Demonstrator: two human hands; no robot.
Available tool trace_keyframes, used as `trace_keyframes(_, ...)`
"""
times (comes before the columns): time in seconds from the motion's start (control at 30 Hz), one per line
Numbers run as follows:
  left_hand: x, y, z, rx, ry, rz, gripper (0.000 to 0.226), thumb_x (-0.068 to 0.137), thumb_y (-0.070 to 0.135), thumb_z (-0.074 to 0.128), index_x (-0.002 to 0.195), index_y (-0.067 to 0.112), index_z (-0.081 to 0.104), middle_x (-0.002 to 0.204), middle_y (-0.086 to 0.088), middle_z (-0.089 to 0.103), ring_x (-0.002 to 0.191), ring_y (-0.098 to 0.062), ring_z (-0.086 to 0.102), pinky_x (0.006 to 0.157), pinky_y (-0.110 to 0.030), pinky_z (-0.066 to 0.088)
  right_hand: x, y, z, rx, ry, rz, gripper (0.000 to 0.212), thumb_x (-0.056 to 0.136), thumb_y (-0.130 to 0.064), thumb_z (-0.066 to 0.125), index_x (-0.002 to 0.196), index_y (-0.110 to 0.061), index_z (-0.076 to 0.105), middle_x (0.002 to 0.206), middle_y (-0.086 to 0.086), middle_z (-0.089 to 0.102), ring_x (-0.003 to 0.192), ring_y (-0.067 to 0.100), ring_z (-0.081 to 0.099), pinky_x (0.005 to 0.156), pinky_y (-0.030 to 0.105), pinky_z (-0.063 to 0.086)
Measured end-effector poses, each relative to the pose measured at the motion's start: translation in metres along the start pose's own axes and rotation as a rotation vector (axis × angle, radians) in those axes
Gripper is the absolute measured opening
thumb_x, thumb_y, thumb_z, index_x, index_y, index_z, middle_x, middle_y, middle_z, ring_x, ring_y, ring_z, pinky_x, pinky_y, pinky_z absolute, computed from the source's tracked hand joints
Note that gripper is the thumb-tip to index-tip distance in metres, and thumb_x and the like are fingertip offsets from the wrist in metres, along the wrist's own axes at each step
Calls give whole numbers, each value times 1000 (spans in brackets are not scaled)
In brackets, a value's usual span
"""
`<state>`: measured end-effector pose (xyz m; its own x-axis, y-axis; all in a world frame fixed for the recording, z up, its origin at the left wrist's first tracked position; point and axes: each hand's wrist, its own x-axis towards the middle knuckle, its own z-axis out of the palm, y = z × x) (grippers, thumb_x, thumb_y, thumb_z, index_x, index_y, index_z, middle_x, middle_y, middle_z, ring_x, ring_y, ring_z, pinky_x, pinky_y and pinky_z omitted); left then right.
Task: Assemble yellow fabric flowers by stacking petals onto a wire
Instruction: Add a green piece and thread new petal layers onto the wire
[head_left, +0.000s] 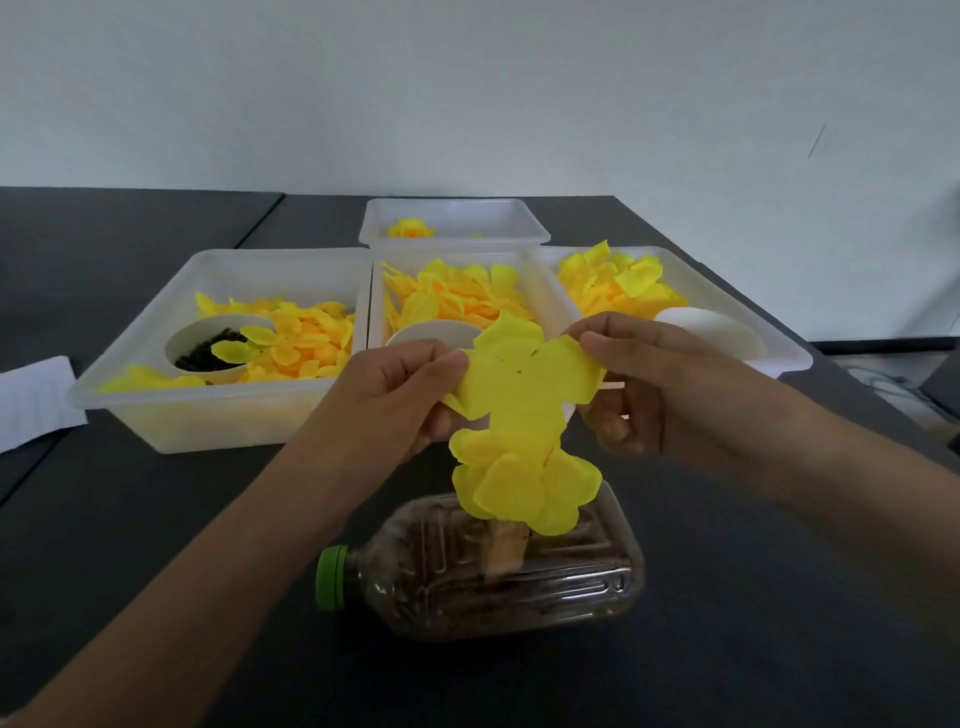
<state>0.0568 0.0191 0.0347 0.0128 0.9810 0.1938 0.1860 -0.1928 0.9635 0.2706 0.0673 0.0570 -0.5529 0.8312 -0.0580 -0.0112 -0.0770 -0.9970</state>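
Left hand (410, 395) and right hand (644, 384), raised together, each pinch an edge of the petal piece (524, 379); no legible writing.

The wire is hidden under the stacked petals (524, 488) at centre frame. The left hand (400, 395) and right hand (660, 384) cover the front rim of the middle tray (545, 291), while white paper (31, 400) is cut off at the left edge.

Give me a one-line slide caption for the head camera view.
Both hands, left and right, pinch a yellow petal layer above stacked petals over a lying bottle.
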Motion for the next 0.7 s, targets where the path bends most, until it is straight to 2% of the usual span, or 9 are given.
trace_keyframes(0.13, -3, -7, 1, 13, 19, 6, 36, 98, 22, 49, 65, 7, 53, 46, 9, 46, 39, -3, 37, 42, -10, 33, 0, 6, -2, -31, 21, -27, 20, 78, -22, 61, 96, -14, 57, 57, 5, 51, 44, 14, 42, 41, 19, 33)
trace_keyframes(0.23, -3, -9, 1, 8, 2, 18, 39, 89, 33, 54, 67, 1, 55, 46, 8, 47, 40, -2, 38, 42, -10, 34, 2, 9, -4, -44, 62, -44, 19, 77, -22, 63, 93, -14, 57, 56, 6, 48, 44, 15, 39, 41, 20, 33)
trace_keyframes(0.33, -3, -7, 0, 6, 6, 67, 54, 78, 44, 52, 72, -9, 57, 47, 6, 47, 41, -1, 39, 44, -10, 33, 5, 8, -7, -50, 94, -72, 16, 77, -22, 64, 90, -16, 57, 56, 4, 48, 45, 15, 38, 43, 21, 32)
trace_keyframes(0.4, -2, -6, 0, 7, 21, 103, 53, 79, 42, 53, 67, -9, 54, 47, 6, 46, 41, 1, 44, 46, -7, 33, 6, 5, -9, -64, 103, -106, 14, 77, -22, 64, 87, -17, 56, 56, 3, 48, 45, 14, 37, 43, 20, 31)
trace_keyframes(0.5, 1, -4, 0, -3, 30, 123, 41, 81, 37, 55, 58, 4, 51, 46, 8, 45, 40, 1, 43, 47, -5, 32, 8, 0, -14, -136, 126, -137, 11, 80, -19, 65, 85, -18, 55, 57, 2, 49, 45, 15, 37, 43, 21, 31)
trace_keyframes(0.63, 3, -8, 1, 7, 11, 99, 39, 91, 24, 56, 57, 4, 51, 43, 10, 45, 39, 4, 50, 45, -3, 32, 8, 7, -15, -217, 152, -122, 12, 90, -9, 60, 84, -17, 55, 57, 4, 51, 47, 18, 35, 42, 22, 30)
trace_keyframes(0.7, 2, -12, 0, 35, 5, 93, 40, 90, 29, 58, 54, 12, 53, 44, 10, 46, 41, 4, 51, 47, -3, 33, 7, 12, -14, -229, 150, -115, 11, 91, -8, 59, 85, -17, 56, 56, 5, 52, 46, 17, 36, 42, 21, 31)
